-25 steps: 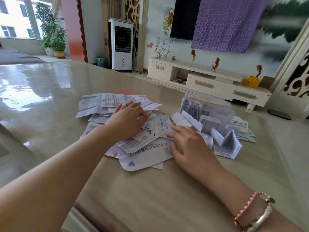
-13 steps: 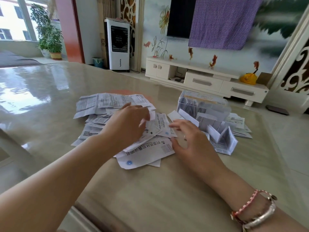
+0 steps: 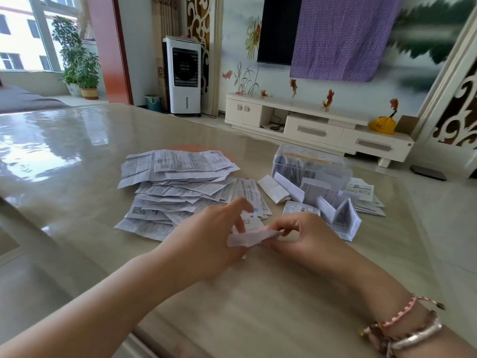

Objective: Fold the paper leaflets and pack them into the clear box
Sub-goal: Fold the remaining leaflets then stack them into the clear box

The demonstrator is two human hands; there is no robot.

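A spread pile of flat printed leaflets (image 3: 178, 184) lies on the glossy table (image 3: 258, 306). Just above the table, in front of the pile, both my hands hold one white leaflet (image 3: 251, 238). My left hand (image 3: 206, 239) pinches its left end and my right hand (image 3: 302, 236) pinches its right end. The clear box (image 3: 312, 167) stands at the back right with folded leaflets inside. Several folded leaflets (image 3: 340, 215) lie loose in front of the box.
More flat leaflets (image 3: 364, 197) lie to the right of the box. The table's near edge runs under my left forearm. Beyond the table are a white TV cabinet (image 3: 320, 127), an air cooler (image 3: 184, 76) and a potted plant (image 3: 80, 60).
Both hands left the pile and came together nearer to me, lifting one leaflet between them. The large leaflet that lay at the pile's front is no longer there.
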